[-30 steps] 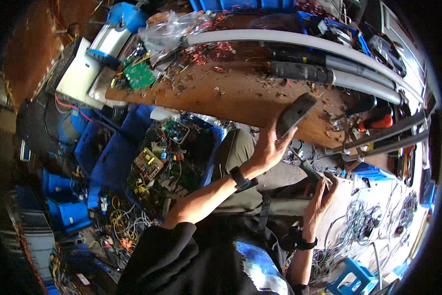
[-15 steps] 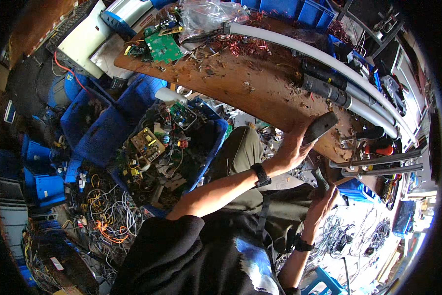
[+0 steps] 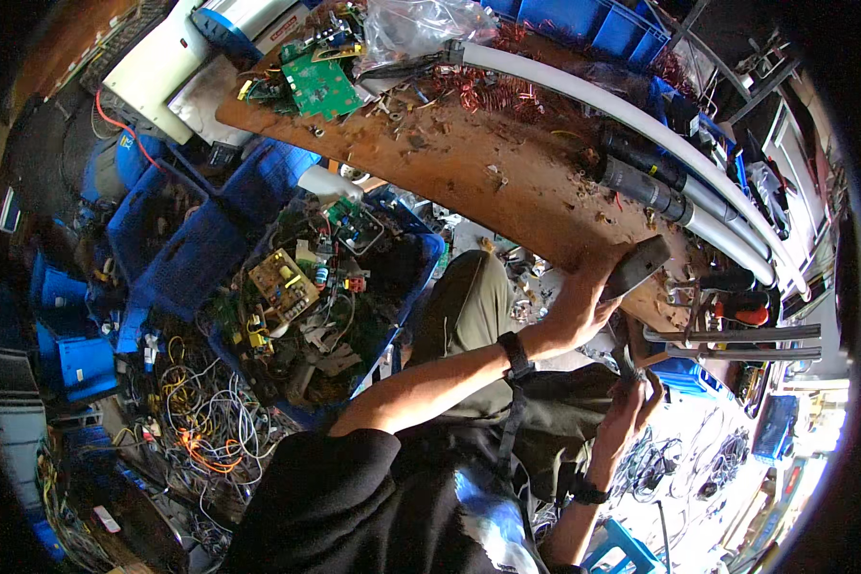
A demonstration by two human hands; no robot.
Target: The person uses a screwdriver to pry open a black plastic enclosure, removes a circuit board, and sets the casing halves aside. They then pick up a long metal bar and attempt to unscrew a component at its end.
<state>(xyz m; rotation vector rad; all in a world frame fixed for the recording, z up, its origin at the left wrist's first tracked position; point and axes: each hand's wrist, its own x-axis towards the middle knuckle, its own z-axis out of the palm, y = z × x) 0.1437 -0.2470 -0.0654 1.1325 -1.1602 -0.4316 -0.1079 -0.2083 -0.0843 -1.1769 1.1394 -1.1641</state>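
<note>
My left hand [image 3: 583, 308], with a black watch on its wrist, is closed around a dark grey block [image 3: 639, 267] with rounded corners. The block is raised above the near edge of the brown workbench [image 3: 430, 158]; its exact kind cannot be made out. Just below, my right hand [image 3: 628, 409] grips a slim dark grey handle-like piece [image 3: 626, 352], pointing up toward the left hand. One finger of the right hand stands a little away from it. Shadow hides where the piece ends and whether it touches the block.
A blue bin [image 3: 428, 263] of circuit boards stands left of my knees. Tangled cables [image 3: 215, 421] lie at the lower left. Long grey tubes [image 3: 593, 91], a green circuit board [image 3: 322, 84] and copper wire scraps [image 3: 488, 91] lie on the bench. A red-handled tool [image 3: 751, 314] sits at right.
The view has shifted slightly. The block has tilted a little and sits slightly lower, and my right fingers have spread somewhat on the handle-like piece.
</note>
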